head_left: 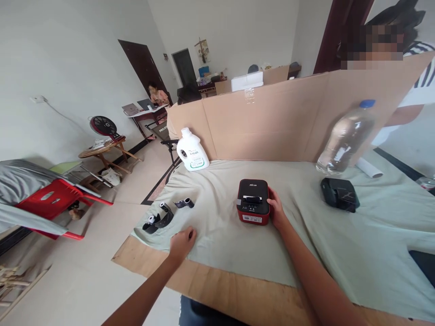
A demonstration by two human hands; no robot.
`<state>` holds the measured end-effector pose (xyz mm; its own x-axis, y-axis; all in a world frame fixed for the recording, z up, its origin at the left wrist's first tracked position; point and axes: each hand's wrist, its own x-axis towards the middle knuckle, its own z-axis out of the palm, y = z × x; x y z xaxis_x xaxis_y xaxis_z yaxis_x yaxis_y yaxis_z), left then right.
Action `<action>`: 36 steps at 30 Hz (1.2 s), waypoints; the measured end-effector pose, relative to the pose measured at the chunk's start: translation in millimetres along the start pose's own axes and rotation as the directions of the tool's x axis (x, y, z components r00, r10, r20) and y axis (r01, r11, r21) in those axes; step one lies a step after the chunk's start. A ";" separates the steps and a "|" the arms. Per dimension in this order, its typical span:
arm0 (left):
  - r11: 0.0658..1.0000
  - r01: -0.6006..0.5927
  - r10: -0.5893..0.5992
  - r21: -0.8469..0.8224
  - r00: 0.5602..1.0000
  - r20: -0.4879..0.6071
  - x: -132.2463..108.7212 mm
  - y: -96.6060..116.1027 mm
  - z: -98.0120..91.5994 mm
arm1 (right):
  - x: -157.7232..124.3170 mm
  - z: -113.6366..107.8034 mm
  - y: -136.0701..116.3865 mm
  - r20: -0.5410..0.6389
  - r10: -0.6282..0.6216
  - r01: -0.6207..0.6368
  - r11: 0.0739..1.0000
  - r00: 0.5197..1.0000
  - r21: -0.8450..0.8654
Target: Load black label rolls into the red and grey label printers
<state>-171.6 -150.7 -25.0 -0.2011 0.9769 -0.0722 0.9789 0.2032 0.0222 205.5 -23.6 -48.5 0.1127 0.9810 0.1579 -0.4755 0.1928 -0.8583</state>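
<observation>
A small red-and-black printer (253,202) sits on the cloth in front of me, a short dark strip showing at the slot in its top. My right hand (277,210) holds its right side, thumb at the top edge and the other fingers along the side, partly hidden. To the left, my left hand (183,242) rests closed on the cloth; a small dark spot shows at its fingers, too small to name. Beyond it lie loose rolls of dark strip: one small roll (185,203) and a partly unwound roll (165,216) beside another.
A white jug (193,151) and a large clear bottle with a blue cap (348,138) stand before a cardboard screen (261,124). A black device (340,194) and a white tube (369,167) lie at right. Another person is behind the screen.
</observation>
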 end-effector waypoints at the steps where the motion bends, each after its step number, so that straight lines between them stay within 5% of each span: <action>1: 1.000 -0.001 0.001 0.004 1.000 0.000 0.8 -0.5 -0.4 | -0.3 -0.2 -0.1 0.009 -0.004 0.004 1.000 1.000 -0.005; 25: 0.996 0.045 -0.045 -0.078 0.999 -0.008 -1.0 2.3 -4.7 | 1.8 -1.9 3.2 -0.021 -0.050 0.046 0.989 0.999 -0.139; 36: 0.993 -0.043 0.033 -0.111 0.995 -0.091 -2.0 0.6 -4.1 | -26.0 0.6 -4.6 -0.186 -0.028 -0.009 0.981 0.982 -0.194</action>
<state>-170.7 -152.2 -20.7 -0.1711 0.9851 0.0200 0.9766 0.1668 0.1360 204.2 -50.1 -48.4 0.2866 0.9540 0.0881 -0.2987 0.1763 -0.9379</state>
